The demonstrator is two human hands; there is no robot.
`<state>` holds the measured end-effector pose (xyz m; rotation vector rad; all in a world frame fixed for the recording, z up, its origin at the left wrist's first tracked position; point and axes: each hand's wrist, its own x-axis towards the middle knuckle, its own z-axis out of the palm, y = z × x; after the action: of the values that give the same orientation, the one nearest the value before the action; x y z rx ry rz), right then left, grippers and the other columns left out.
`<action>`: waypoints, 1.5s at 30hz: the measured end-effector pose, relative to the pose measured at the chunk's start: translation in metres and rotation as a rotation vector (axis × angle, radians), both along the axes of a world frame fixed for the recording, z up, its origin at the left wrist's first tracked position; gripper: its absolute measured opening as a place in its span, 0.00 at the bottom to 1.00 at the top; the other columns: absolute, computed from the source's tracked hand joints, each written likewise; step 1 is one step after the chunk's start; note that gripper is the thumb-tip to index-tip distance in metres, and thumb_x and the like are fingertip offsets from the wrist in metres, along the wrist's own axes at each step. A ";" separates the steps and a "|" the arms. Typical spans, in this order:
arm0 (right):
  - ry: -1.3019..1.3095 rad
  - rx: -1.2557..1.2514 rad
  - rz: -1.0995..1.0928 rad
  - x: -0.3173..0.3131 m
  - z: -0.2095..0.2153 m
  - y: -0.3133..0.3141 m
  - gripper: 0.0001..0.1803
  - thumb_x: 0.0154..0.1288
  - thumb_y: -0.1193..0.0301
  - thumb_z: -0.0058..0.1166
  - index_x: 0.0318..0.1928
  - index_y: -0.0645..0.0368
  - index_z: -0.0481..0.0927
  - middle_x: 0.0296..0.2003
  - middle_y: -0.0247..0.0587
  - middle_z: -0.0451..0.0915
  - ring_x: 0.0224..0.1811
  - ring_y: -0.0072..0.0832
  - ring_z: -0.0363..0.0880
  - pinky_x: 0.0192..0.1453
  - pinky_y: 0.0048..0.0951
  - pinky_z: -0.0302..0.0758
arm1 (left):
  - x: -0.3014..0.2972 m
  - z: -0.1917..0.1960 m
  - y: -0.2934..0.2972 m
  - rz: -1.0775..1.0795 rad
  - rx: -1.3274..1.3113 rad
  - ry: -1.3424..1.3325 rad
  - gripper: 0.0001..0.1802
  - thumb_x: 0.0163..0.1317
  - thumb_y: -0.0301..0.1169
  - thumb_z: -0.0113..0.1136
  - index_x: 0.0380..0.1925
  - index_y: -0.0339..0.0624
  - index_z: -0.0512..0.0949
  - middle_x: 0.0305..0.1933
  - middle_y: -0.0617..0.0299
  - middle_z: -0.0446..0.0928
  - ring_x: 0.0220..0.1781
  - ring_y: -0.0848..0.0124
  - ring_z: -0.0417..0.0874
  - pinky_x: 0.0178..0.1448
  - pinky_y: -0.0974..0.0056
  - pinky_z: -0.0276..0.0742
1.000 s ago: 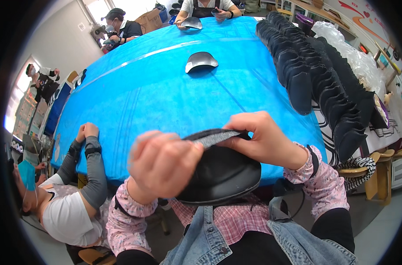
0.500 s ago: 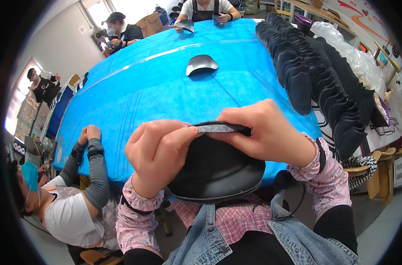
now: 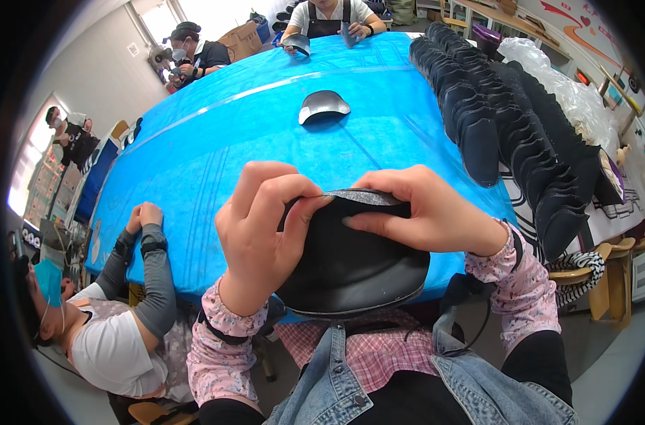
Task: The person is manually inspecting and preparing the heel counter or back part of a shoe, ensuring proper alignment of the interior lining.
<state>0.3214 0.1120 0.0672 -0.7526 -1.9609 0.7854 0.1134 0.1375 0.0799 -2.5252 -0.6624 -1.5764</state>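
2 hands, left hand (image 3: 262, 230) and right hand (image 3: 425, 209), pinch the black piece (image 3: 351, 265) between them.

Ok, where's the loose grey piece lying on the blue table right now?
The grey piece lies alone on the blue table, up the middle of the head view, beyond both hands and left of the black stacks.

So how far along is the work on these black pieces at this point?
Looks partway. Done, it seems: long rows of black shaped pieces stacked along the right of the blue table. In hand: the left hand and right hand pinch the grey top edge of one black piece. Left: at least one grey-rimmed piece lies loose mid-table.
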 end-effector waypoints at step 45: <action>0.151 -0.404 0.064 0.013 0.011 -0.008 0.13 0.69 0.68 0.53 0.29 0.64 0.77 0.20 0.26 0.68 0.25 0.13 0.62 0.29 0.21 0.63 | -0.032 -0.010 0.003 -0.602 -1.303 -0.279 0.10 0.59 0.28 0.65 0.25 0.39 0.73 0.29 0.71 0.75 0.31 0.85 0.73 0.35 0.77 0.67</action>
<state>0.3340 0.1040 0.0781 -0.8388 -1.7174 1.2628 0.0817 0.1406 0.0695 -3.6791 -1.4285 -2.1579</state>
